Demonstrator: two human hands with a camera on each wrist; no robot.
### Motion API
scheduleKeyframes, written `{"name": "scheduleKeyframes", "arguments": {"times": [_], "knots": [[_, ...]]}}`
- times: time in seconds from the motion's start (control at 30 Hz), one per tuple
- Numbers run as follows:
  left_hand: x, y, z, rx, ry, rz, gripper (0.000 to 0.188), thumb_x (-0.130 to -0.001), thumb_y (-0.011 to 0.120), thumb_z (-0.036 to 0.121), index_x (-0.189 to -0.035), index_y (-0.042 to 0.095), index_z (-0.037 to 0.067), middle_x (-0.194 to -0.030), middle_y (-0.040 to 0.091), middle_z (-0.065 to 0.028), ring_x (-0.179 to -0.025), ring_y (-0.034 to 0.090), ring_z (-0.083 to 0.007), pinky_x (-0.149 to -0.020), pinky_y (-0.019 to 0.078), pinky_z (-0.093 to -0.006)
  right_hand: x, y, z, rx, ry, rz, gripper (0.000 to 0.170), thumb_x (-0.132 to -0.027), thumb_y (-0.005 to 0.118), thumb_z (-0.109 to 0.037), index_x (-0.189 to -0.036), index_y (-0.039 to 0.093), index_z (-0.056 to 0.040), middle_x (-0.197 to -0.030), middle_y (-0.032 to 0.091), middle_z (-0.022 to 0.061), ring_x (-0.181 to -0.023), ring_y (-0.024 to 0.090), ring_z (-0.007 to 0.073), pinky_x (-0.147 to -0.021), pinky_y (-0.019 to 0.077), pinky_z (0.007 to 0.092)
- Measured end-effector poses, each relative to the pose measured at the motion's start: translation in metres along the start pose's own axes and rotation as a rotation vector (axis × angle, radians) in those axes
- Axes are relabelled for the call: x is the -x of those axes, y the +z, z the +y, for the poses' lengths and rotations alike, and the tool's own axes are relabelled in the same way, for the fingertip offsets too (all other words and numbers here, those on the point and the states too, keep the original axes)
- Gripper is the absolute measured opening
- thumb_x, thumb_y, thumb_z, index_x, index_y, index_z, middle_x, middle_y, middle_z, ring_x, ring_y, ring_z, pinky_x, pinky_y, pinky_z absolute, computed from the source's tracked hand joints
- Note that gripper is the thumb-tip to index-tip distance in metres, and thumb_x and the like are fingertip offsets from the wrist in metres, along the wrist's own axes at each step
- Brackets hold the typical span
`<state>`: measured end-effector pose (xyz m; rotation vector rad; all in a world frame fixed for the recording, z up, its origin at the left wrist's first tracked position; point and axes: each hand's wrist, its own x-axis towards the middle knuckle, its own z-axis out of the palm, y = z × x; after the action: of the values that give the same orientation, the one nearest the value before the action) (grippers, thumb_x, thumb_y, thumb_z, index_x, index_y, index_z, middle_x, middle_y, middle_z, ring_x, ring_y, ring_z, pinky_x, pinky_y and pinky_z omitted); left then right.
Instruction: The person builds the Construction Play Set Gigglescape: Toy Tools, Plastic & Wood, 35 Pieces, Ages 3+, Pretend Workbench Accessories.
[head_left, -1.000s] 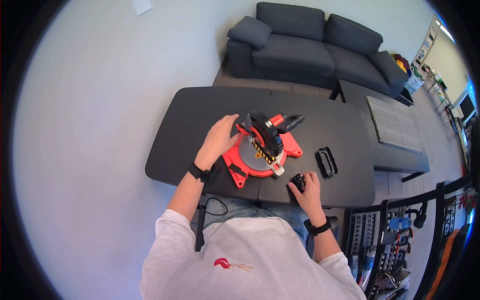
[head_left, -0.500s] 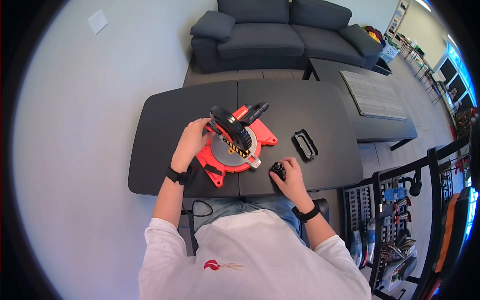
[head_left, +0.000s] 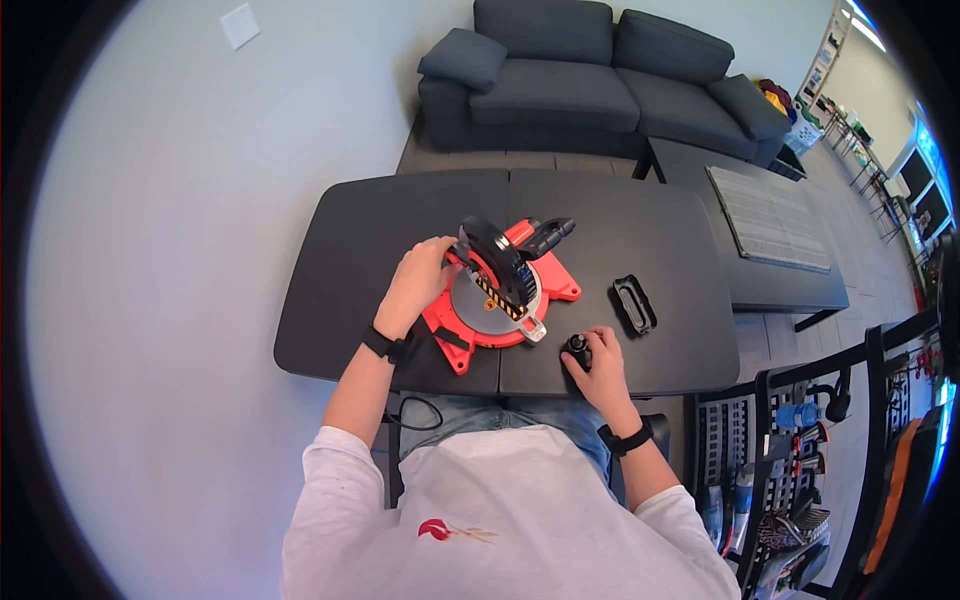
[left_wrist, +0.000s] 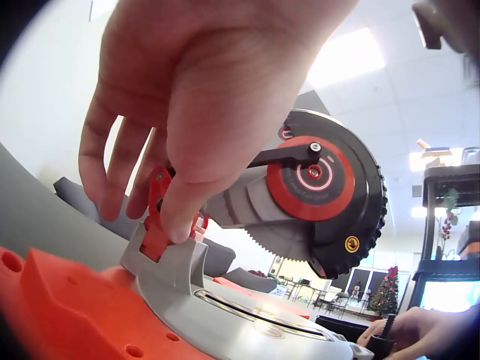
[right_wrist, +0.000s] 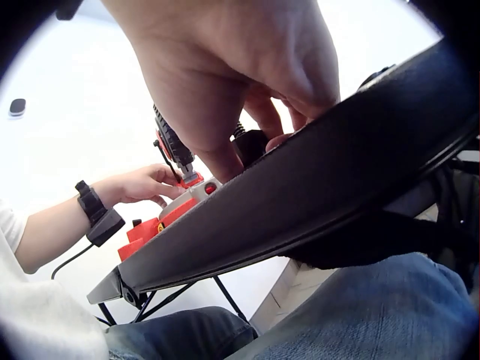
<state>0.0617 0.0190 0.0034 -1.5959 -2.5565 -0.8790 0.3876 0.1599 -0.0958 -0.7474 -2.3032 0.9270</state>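
Observation:
A red and grey toy miter saw with a black blade guard stands on the dark table. My left hand is at its rear hinge. In the left wrist view, the thumb presses one side of the red hinge bracket, with fingers round the far side. My right hand holds a small black cylindrical part with a threaded tip, upright on the table in front of the saw. In the right wrist view the fingers hide much of that part.
A black oblong tray-like piece lies right of the saw on the black table. Behind are a grey sofa and a low table with a grey mat. A black shelf rack stands close on the right, a wall on the left.
The head view has swung about and come partway back. Both hands keep their places, the left at the saw's hinge, the right on the black part.

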Motion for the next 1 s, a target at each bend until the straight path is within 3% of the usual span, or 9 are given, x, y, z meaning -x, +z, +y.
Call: {"name": "scheduleKeyframes", "arguments": {"times": [0.47,1.0], "knots": [[0.004,0.003,0.002,-0.033,-0.035,0.017,0.039,-0.092,0.079,0.011,-0.13,0.071,0.002,-0.118,0.075,-0.0188,-0.108,0.072,-0.0428,-0.091,0.0592,-0.0511,0.002,0.002,0.002,0.021,-0.018,0.002,0.04,-0.087,0.083,-0.014,-0.119,0.069,0.0044,-0.123,0.061,0.0207,-0.115,0.061,0.042,-0.101,0.051,0.049],[0.007,-0.017,-0.009,0.043,0.153,0.108,0.028,-0.09,0.08,0.008,-0.116,0.072,0.001,-0.113,0.074,-0.0145,-0.104,0.072,-0.0382,-0.09,0.0591,-0.045,0.001,0.004,0.002,0.036,0.031,-0.018,0.041,-0.088,0.083,-0.015,-0.121,0.069,0.0048,-0.126,0.061,0.0216,-0.117,0.061,0.0426,-0.1,0.0515,0.0485]]}}
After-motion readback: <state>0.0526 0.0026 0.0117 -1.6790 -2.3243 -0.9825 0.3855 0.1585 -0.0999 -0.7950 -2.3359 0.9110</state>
